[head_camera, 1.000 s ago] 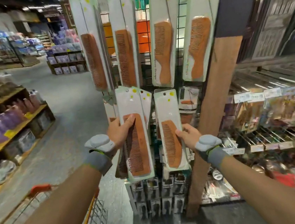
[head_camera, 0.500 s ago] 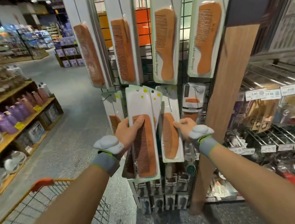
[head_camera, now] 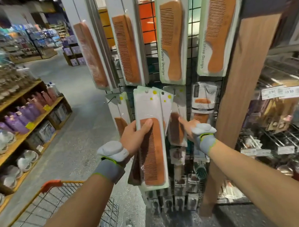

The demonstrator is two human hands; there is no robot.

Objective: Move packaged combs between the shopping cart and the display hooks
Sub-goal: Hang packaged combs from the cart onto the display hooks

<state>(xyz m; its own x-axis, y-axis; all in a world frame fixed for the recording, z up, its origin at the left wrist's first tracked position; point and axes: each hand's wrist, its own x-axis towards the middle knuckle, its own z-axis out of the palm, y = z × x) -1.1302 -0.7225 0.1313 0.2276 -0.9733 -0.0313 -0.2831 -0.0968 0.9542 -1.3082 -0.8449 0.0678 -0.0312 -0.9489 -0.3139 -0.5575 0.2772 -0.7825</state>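
Observation:
My left hand (head_camera: 133, 136) grips a fanned stack of packaged brown combs (head_camera: 153, 150), thumb across the top of the front comb, held up before the wire display grid (head_camera: 154, 71). My right hand (head_camera: 188, 127) holds the right edge of another packaged comb (head_camera: 174, 129) that sits against the grid in the lower row, half hidden behind the stack. Its thumb lies on the pack's front and the other fingers are out of sight. The shopping cart (head_camera: 62, 203) with an orange handle stands at lower left, below my left forearm.
Larger packaged combs (head_camera: 172, 41) hang in a row across the top of the grid. A wooden post (head_camera: 239, 88) leans just right of my right hand. Wire shelves with price tags (head_camera: 280, 92) fill the right, bottle shelves (head_camera: 24, 116) the left. An aisle floor runs between.
The view has moved closer to the display. My left hand has lifted its stack slightly, and my right hand has pushed its comb pack in against the grid behind that stack.

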